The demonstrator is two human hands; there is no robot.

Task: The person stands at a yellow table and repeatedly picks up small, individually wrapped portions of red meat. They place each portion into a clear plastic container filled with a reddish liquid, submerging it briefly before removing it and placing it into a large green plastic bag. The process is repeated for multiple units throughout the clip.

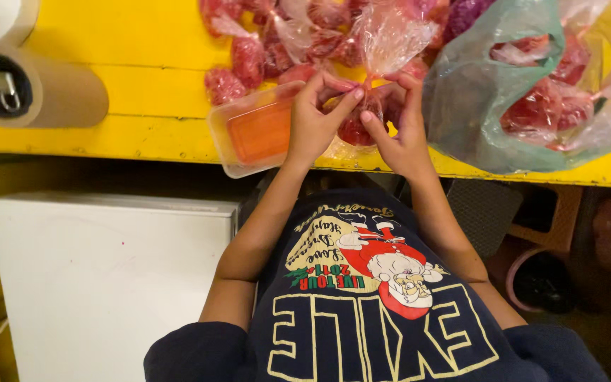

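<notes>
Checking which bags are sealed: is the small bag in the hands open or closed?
Being closed: both hands pinch the small bag at its gathered neck, red filling below.

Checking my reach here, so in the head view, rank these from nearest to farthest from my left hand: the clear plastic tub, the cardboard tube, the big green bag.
From the left hand:
1. Clear plastic tub, touching its outer side.
2. Big green bag, past the right hand.
3. Cardboard tube, at the far left table edge.
</notes>
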